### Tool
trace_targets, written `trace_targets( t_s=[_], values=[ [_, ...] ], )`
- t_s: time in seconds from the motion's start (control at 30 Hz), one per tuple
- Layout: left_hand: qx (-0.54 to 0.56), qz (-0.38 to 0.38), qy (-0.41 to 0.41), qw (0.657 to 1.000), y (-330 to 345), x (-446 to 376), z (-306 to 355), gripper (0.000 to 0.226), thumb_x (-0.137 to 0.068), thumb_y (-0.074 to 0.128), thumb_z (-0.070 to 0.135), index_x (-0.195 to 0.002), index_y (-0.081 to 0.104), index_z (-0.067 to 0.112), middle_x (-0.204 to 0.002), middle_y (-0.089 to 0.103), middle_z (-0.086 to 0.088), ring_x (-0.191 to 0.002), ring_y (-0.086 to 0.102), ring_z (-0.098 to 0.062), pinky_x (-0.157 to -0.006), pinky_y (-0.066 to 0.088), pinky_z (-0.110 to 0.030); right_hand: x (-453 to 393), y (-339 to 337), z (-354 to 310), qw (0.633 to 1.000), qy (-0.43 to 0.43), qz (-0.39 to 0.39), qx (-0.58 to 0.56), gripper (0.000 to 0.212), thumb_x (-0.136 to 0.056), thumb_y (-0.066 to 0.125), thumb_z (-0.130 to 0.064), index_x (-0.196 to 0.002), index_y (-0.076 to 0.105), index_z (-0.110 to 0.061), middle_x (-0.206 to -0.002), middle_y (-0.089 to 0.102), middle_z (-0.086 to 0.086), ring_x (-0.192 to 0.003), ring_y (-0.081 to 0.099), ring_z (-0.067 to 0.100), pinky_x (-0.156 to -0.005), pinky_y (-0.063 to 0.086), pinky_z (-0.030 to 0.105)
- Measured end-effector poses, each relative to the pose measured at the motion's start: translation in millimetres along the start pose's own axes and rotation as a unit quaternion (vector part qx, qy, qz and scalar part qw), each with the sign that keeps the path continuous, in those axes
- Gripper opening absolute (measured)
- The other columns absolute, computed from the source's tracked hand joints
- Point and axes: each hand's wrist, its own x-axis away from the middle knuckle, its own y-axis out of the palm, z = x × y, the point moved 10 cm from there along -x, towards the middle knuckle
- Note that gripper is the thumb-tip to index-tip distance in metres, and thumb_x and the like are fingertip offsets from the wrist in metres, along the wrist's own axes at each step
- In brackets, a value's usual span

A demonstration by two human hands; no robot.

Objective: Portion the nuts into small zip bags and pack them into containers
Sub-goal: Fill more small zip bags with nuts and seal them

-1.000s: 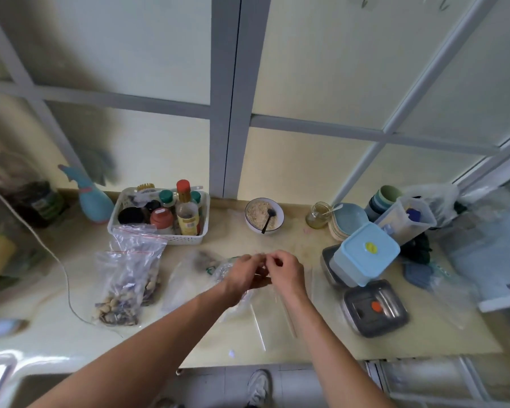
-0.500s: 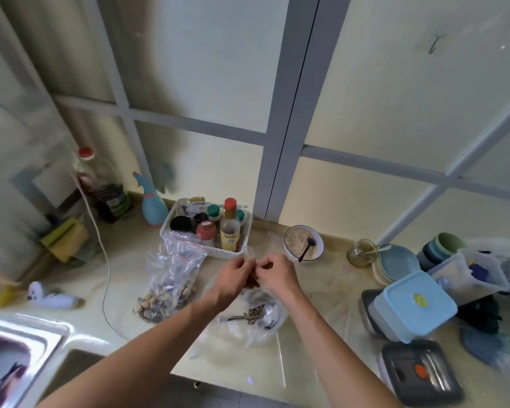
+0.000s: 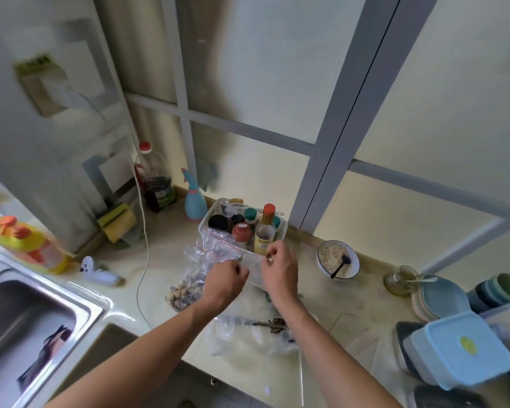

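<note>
Head | L hand point(image 3: 228, 279) + R hand point(image 3: 278, 267) pinch small zip bag point(image 3: 252, 265) | above counter point(image 3: 321, 304)

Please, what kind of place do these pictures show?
Most likely a home kitchen counter. A steel sink is set into it, a white basket holds condiment bottles, and stacked plates stand at the right.

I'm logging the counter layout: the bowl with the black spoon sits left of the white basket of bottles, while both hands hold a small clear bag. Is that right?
Not quite. In the head view the bowl with the black spoon sits right of the white basket, not left. Both the left hand and right hand do hold the small clear bag.
</note>
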Motion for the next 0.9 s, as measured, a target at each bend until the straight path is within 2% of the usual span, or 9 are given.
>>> trace_targets(
  t_s=[0.13, 0.2, 0.37, 0.47, 0.53, 0.6, 0.67, 0.8, 0.9],
  values=[
    [-0.044, -0.006, 0.04, 0.998, -5, -5, 13, 0.026, -0.089, 0.051, 0.022, -0.072, 0.062, 0.006, -0.072, 0.071, -0.01, -0.063, 0.063, -0.026, -0.058, 0.051, -0.034, 21, 3, -72, 0.964, -0.265, -0.026, -0.018, 0.012, -0.085, 0.056, 0.003, -0.087, 0.059, -0.008, -0.09, 0.056, 0.003, -0.081, 0.053, 0.017, -0.073, 0.045, 0.024],
    [-0.044, -0.019, 0.058, 0.997, -3, -6, 17, 0.018, -0.089, 0.053, 0.012, -0.077, 0.063, 0.004, -0.078, 0.071, -0.013, -0.069, 0.063, -0.028, -0.061, 0.049, -0.036, 29, 13, -80, 0.952, -0.297, -0.078, 0.004, 0.013, -0.085, 0.051, 0.003, -0.087, 0.059, -0.008, -0.09, 0.057, 0.004, -0.082, 0.054, 0.019, -0.074, 0.049, 0.028],
    [0.065, 0.007, 0.033, 0.997, -2, -3, 10, 0.036, -0.099, 0.05, 0.018, -0.066, 0.06, 0.011, -0.055, 0.066, 0.0, -0.047, 0.064, -0.01, -0.048, 0.048, -0.019, 19, 41, -41, 0.951, -0.14, -0.242, 0.128, 0.02, -0.095, 0.048, -0.004, -0.109, 0.062, -0.008, -0.108, 0.065, 0.014, -0.099, 0.063, 0.031, -0.084, 0.053, 0.041],
    [0.072, 0.025, 0.062, 0.995, -2, -6, 14, 0.036, -0.095, 0.05, 0.026, -0.061, 0.055, 0.017, -0.054, 0.063, 0.0, -0.047, 0.063, -0.015, -0.052, 0.055, -0.033, 30, 51, -16, 0.913, -0.068, -0.336, 0.221, 0.025, -0.098, 0.049, -0.005, -0.119, 0.063, -0.005, -0.118, 0.064, 0.019, -0.106, 0.064, 0.037, -0.085, 0.051, 0.039],
    [0.008, 0.035, 0.11, 0.993, 0, -4, 25, 0.035, -0.088, 0.053, 0.029, -0.056, 0.046, 0.018, -0.051, 0.055, 0.002, -0.047, 0.054, -0.018, -0.049, 0.045, -0.035, 30, 42, -11, 0.917, -0.04, -0.31, 0.246, 0.025, -0.098, 0.049, -0.006, -0.118, 0.064, -0.004, -0.118, 0.065, 0.019, -0.108, 0.064, 0.037, -0.088, 0.052, 0.039],
    [-0.037, 0.046, 0.152, 0.987, 3, 0, 37, 0.034, -0.089, 0.056, 0.024, -0.058, 0.044, 0.019, -0.053, 0.051, 0.004, -0.05, 0.046, -0.017, -0.05, 0.034, -0.033, 22, 34, -10, 0.956, -0.008, -0.251, 0.154, 0.029, -0.095, 0.049, -0.006, -0.116, 0.069, -0.008, -0.115, 0.069, 0.015, -0.108, 0.064, 0.035, -0.09, 0.053, 0.037],
    [-0.039, 0.049, 0.18, 0.982, 4, 1, 43, 0.025, -0.092, 0.056, 0.021, -0.067, 0.053, 0.018, -0.062, 0.059, 0.001, -0.055, 0.052, -0.017, -0.053, 0.04, -0.034, 18, 32, -5, 0.971, 0.044, -0.233, 0.011, 0.037, -0.093, 0.046, -0.001, -0.116, 0.072, -0.014, -0.111, 0.073, 0.008, -0.104, 0.064, 0.027, -0.087, 0.05, 0.03],
    [-0.079, 0.016, 0.252, 0.964, 14, 0, 48, 0.015, -0.095, 0.05, 0.026, -0.088, 0.061, 0.018, -0.078, 0.069, -0.002, -0.067, 0.061, -0.022, -0.061, 0.051, -0.04, 27, 48, 16, 0.914, 0.18, -0.302, -0.201, 0.044, -0.092, 0.035, 0.013, -0.094, 0.071, -0.012, -0.084, 0.068, -0.001, -0.084, 0.061, 0.011, -0.069, 0.048, 0.015],
    [-0.089, -0.029, 0.34, 0.936, 29, 18, 62, 0.015, -0.096, 0.05, 0.028, -0.093, 0.062, 0.02, -0.081, 0.069, -0.001, -0.066, 0.06, -0.02, -0.06, 0.049, -0.037, 32, 53, 29, 0.874, 0.242, -0.319, -0.276, 0.038, -0.1, 0.036, 0.01, -0.107, 0.071, -0.002, -0.087, 0.07, 0.0, -0.077, 0.063, 0.004, -0.064, 0.049, 0.012]
  ],
)
